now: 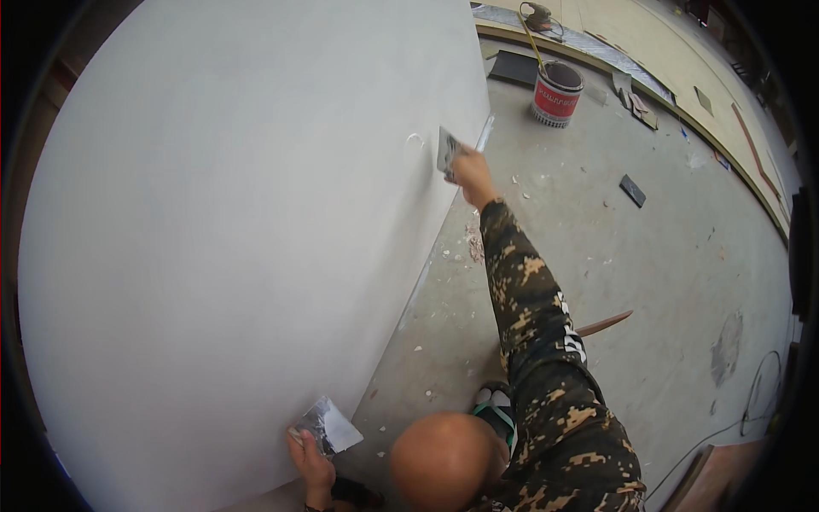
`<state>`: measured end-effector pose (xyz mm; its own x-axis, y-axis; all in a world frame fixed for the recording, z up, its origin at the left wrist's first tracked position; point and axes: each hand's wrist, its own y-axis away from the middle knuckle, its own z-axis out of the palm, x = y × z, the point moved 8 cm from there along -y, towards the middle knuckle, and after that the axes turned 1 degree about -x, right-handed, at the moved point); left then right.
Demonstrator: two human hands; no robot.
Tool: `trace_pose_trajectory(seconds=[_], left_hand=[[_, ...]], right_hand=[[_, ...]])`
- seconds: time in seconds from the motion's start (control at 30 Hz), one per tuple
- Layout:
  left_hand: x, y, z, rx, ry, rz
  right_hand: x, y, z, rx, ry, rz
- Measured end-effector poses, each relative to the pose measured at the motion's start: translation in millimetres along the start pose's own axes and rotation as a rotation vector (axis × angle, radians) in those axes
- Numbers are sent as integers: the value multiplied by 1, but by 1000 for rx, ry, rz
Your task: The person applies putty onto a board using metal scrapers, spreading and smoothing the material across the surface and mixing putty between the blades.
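My right hand [472, 175] reaches far out and is closed around a putty knife [446, 152]. Its blade is at the right part of a large white panel [247, 222], beside a small ring-shaped wet-looking mark [415, 141]; whether the blade touches the surface is unclear. Low in the picture, my left hand [316, 469] grips a second, wide-bladed putty knife [328, 425] with white filler spread on its blade. That hand is near the panel's lower edge, and its handle is mostly hidden by the fingers.
A red-labelled paint can [558, 96] stands on the grey floor [665, 273] beyond my right hand. A dark block [632, 190], a brown wooden strip [604, 323] and filler crumbs lie about. A cable [704, 439] runs at lower right; my bare knee [444, 461] is close by.
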<state>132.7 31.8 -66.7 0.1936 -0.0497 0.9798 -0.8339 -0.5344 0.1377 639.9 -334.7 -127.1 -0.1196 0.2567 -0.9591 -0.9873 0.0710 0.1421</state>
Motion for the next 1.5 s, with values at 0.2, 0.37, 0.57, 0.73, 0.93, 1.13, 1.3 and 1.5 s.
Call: trace_pose_trajectory(seconds=[0.2, 0.37, 0.57, 0.73, 0.93, 1.13, 1.3, 1.5], left_hand=[[-19, 13, -22, 35, 25, -49], [-20, 18, -23, 44, 107, -112], [-33, 20, -29, 37, 172, -127], [-16, 23, -24, 82, 135, -62], [-26, 27, -33, 40, 157, -77], [-21, 32, -36, 67, 146, -88], [-22, 25, -26, 53, 125, -77], [-16, 28, -37, 47, 140, -106]], right_hand=[[-49, 37, 45, -74, 302, -209], [-13, 147, 90, -110, 453, -619], [111, 243, 101, -486, 424, -354], [50, 109, 20, 207, 440, -682], [15, 45, 33, 280, 330, -599], [57, 109, 36, -62, 443, -452], [50, 6, -32, 110, -55, 45], [14, -6, 12, -11, 45, 45]])
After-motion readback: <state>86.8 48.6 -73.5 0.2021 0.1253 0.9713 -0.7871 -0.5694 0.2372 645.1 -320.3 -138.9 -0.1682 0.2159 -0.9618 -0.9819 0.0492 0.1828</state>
